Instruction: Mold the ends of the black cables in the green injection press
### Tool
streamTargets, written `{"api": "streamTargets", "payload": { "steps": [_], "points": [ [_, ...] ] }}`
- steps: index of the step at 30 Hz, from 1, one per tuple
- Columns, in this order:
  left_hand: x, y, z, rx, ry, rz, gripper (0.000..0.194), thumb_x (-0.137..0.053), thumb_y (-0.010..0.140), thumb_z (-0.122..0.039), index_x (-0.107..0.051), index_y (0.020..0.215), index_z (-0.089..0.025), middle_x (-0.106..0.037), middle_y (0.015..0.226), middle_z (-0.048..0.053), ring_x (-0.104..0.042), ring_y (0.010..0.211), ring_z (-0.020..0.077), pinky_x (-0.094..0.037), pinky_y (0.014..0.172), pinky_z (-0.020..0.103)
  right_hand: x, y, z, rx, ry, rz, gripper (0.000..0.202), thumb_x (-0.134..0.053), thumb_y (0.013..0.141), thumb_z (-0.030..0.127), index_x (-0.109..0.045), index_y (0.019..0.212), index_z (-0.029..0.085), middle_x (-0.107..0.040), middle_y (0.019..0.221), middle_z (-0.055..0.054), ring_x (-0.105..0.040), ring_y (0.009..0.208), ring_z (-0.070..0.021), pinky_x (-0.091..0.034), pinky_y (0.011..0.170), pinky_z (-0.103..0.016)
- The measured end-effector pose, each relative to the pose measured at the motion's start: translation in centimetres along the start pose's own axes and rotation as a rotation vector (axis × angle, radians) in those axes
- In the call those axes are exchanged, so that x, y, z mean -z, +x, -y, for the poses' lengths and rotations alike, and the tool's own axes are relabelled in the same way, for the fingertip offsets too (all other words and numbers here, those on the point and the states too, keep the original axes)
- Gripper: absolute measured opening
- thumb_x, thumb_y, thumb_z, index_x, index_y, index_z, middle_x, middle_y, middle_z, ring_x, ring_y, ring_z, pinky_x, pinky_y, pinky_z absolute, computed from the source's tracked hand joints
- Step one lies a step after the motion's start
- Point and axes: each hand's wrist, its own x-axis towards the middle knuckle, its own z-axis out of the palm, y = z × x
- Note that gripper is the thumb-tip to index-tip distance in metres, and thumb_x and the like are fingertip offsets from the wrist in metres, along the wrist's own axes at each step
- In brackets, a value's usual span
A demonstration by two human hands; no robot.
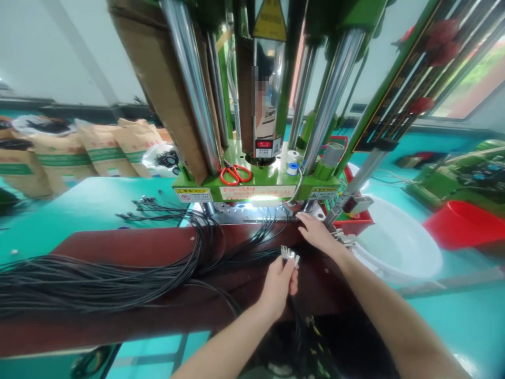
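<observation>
My left hand (278,284) is closed round several black cables whose silver metal connectors (290,255) stick up above the fingers. The cables hang down below that hand. Reaching forward, my right hand (315,231) has its fingertips at the right end of the metal plate (232,215) under the green press (276,190); whether it pinches anything is too small to tell. Thin black cables run from that plate towards the left. A large bundle of black cables (118,287) lies across the dark red bench (138,245), left of both hands.
Red-handled scissors (235,175) and a blue-and-white spool (292,168) rest on the press. To the right stand a red tray (365,217), a white tub (398,237) and a red bucket (465,223). Paper sacks (59,158) stand at the back left.
</observation>
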Motion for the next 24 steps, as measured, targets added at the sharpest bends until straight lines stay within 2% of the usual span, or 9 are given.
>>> {"api": "streamTargets", "payload": {
  "steps": [4, 9, 12, 16, 18, 19, 21, 22, 24],
  "points": [
    [0.6, 0.0, 0.4, -0.055, 0.060, 0.013, 0.034, -0.053, 0.074, -0.048, -0.042, 0.071, -0.016, -0.042, 0.055, -0.006, -0.036, 0.040, 0.0038, -0.028, 0.038, 0.018, -1.2, 1.6, 0.2, -0.004, -0.156, 0.029, 0.035, -0.037, 0.073, 0.000, -0.052, 0.104, 0.009, -0.051, 0.110, -0.018, -0.041, 0.110, -0.0272, -0.028, 0.094, -0.041],
    [0.7, -0.4, 0.6, -0.093, 0.090, 0.064, 0.032, -0.048, 0.077, -0.049, -0.040, 0.073, -0.018, -0.045, 0.055, -0.006, -0.043, 0.042, 0.0064, -0.036, 0.041, 0.020, 0.3, 1.0, 1.4, 0.007, -0.181, 0.164, 0.020, -0.049, 0.064, 0.006, -0.053, 0.082, 0.015, -0.056, 0.094, -0.012, -0.051, 0.092, -0.0263, -0.035, 0.080, -0.036],
    [0.6, -0.7, 0.4, -0.097, 0.074, 0.110, 0.031, -0.046, 0.078, -0.049, -0.037, 0.076, -0.019, -0.040, 0.050, -0.008, -0.039, 0.038, 0.0054, -0.035, 0.040, 0.019, 2.0, -0.9, 1.9, -0.013, -0.086, 0.220, 0.006, -0.048, 0.067, 0.012, -0.048, 0.069, 0.017, -0.057, 0.079, -0.007, -0.054, 0.077, -0.0215, -0.038, 0.069, -0.031],
    [0.1, -0.9, 0.0, -0.021, 0.015, 0.090, 0.033, -0.053, 0.073, -0.049, -0.035, 0.075, -0.021, -0.030, 0.048, -0.011, -0.025, 0.035, 0.0025, -0.023, 0.034, 0.016, 3.3, -5.6, 2.3, -0.137, 0.107, 0.266, 0.007, -0.041, 0.071, 0.016, -0.045, 0.066, 0.018, -0.052, 0.059, 0.000, -0.050, 0.053, -0.0131, -0.038, 0.049, -0.023],
    [-0.3, -0.9, -0.1, 0.015, 0.042, 0.084, 0.034, -0.056, 0.071, -0.047, -0.035, 0.073, -0.020, -0.029, 0.047, -0.012, -0.022, 0.035, 0.0016, -0.019, 0.034, 0.015, 3.0, -8.4, 2.6, -0.251, 0.275, 0.277, 0.009, -0.037, 0.072, 0.017, -0.045, 0.073, 0.019, -0.042, 0.048, 0.006, -0.041, 0.039, -0.0096, -0.031, 0.037, -0.020],
    [-0.6, -0.9, -0.1, 0.028, 0.065, 0.088, 0.034, -0.057, 0.070, -0.046, -0.036, 0.073, -0.020, -0.028, 0.047, -0.012, -0.022, 0.035, 0.0013, -0.017, 0.034, 0.014, 2.6, -9.7, 2.7, -0.319, 0.431, 0.260, 0.009, -0.037, 0.073, 0.020, -0.045, 0.076, 0.019, -0.037, 0.045, 0.008, -0.035, 0.033, -0.0080, -0.026, 0.032, -0.019],
    [-1.2, -0.9, 0.0, 0.044, 0.125, 0.112, 0.032, -0.058, 0.070, -0.044, -0.038, 0.073, -0.019, -0.028, 0.046, -0.011, -0.022, 0.034, 0.0012, -0.016, 0.033, 0.015, 1.5, -11.8, 3.3, -0.443, 0.844, 0.180, 0.010, -0.043, 0.076, 0.029, -0.045, 0.077, 0.020, -0.032, 0.041, 0.011, -0.023, 0.027, -0.0052, -0.015, 0.027, -0.017],
    [-1.4, -0.9, 0.1, 0.045, 0.161, 0.126, 0.031, -0.058, 0.069, -0.044, -0.040, 0.074, -0.019, -0.029, 0.046, -0.011, -0.023, 0.034, 0.0013, -0.016, 0.033, 0.015, 0.9, -12.6, 3.6, -0.487, 1.048, 0.125, 0.017, -0.046, 0.077, 0.036, -0.045, 0.074, 0.020, -0.032, 0.041, 0.011, -0.019, 0.026, -0.0041, -0.012, 0.027, -0.017],
    [-1.8, -0.9, 0.5, 0.037, 0.237, 0.150, 0.030, -0.059, 0.069, -0.043, -0.044, 0.075, -0.017, -0.031, 0.046, -0.010, -0.025, 0.034, 0.0017, -0.017, 0.032, 0.015, -0.1, -13.5, 4.2, -0.525, 1.292, 0.007, 0.031, -0.047, 0.078, 0.047, -0.043, 0.067, 0.019, -0.035, 0.040, 0.010, -0.017, 0.025, -0.0027, -0.011, 0.025, -0.016]
  ]
}}
